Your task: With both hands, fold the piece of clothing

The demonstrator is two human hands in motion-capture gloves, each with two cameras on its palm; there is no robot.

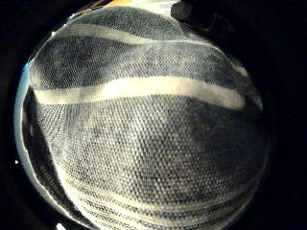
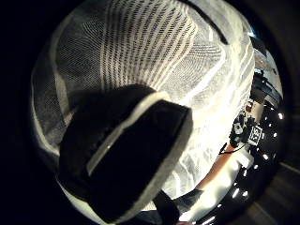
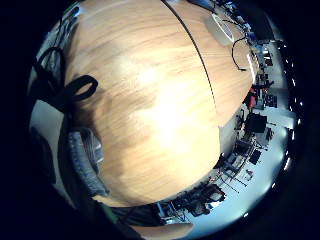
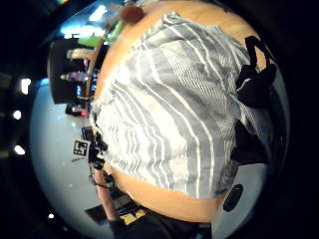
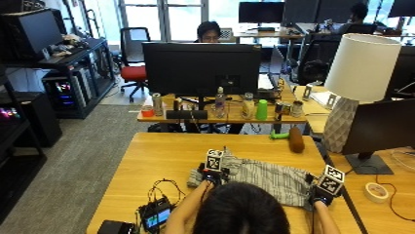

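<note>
Crosswise, the grey-and-white striped knit garment point(image 5: 269, 178) spans between left hand point(image 5: 211, 176) and right hand point(image 5: 322, 195), one at each end; finger closure cannot be told.

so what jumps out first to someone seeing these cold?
The grey striped garment spread on the wooden table, right in front of the person. The left hand is at its left end and the right hand at its right end. A big white lamp stands at right.

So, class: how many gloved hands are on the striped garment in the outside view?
2. The left hand is at the striped garment's left end; the right hand is at its right end. The person's head hides part of the cloth.
</note>
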